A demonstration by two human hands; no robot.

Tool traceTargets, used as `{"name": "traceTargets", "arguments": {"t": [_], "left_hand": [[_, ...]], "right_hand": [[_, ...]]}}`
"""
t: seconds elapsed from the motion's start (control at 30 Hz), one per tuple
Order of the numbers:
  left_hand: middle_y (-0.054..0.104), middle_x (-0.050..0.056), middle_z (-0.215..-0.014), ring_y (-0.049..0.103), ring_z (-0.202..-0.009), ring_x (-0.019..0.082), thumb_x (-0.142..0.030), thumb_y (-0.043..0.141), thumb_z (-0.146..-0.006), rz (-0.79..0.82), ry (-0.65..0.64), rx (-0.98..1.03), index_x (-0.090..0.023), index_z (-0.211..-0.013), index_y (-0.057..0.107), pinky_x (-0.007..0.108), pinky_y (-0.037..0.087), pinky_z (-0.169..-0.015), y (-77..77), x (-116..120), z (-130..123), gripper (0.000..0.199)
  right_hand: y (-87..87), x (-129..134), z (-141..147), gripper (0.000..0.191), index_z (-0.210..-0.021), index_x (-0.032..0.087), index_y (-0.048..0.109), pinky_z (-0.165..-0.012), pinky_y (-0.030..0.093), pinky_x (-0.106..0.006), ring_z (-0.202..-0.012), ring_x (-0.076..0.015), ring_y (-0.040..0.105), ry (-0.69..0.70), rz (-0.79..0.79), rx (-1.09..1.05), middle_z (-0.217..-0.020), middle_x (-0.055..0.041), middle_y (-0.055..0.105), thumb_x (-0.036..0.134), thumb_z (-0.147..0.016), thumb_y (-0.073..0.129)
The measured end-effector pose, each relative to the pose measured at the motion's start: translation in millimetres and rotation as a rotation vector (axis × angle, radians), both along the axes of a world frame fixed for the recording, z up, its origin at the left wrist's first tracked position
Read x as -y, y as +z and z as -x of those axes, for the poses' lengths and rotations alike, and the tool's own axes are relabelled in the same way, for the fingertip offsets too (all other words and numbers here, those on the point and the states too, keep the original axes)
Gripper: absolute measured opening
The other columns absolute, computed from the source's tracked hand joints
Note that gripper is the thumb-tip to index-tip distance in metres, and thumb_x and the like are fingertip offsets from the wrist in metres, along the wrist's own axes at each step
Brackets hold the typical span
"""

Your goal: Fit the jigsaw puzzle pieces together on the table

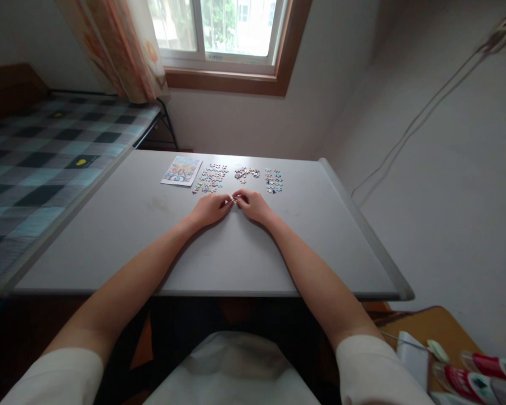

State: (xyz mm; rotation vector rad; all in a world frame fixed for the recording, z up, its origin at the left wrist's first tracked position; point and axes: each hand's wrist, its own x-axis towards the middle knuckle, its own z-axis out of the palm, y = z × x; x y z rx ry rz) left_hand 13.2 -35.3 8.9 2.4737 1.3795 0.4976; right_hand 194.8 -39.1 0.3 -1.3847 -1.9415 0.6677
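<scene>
Near the center of the frame, the left hand (213,208) and right hand (253,206) meet, fingertips pinched on a small puzzle piece (235,199) between them. Just above them on the tabletop (231,259) lie a left group (213,175), a middle heap (247,172) and a right group (274,181) of pieces; a picture card (182,171) lies farther to the upper left.

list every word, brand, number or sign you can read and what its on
No text is clear enough to quote.
Window frame: small marking, too tiny to read.
Red-labelled bottles: print too blurred to read.
Picture sheet: any lettering too small to read.
</scene>
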Motion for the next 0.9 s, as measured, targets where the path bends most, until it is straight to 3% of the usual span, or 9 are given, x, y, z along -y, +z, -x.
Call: {"name": "traceTargets", "arguments": {"t": [0.9], "left_hand": [[0.067,0.002,-0.070,0.056,-0.060,0.014,-0.041,0.047,-0.089,-0.014,-0.015,0.004,-0.021,-0.098,0.073,0.024,0.032,-0.056,-3.3,-1.9,1.2,0.034]], "right_hand": [[-1.1,-0.2,0.3,0.025,-0.097,0.016,0.070,-0.070,0.042,-0.022,-0.068,-0.0113,0.056,0.011,-0.010,-0.005,-0.071,-0.0007,0.066,0.020,-0.083,0.050]]}}
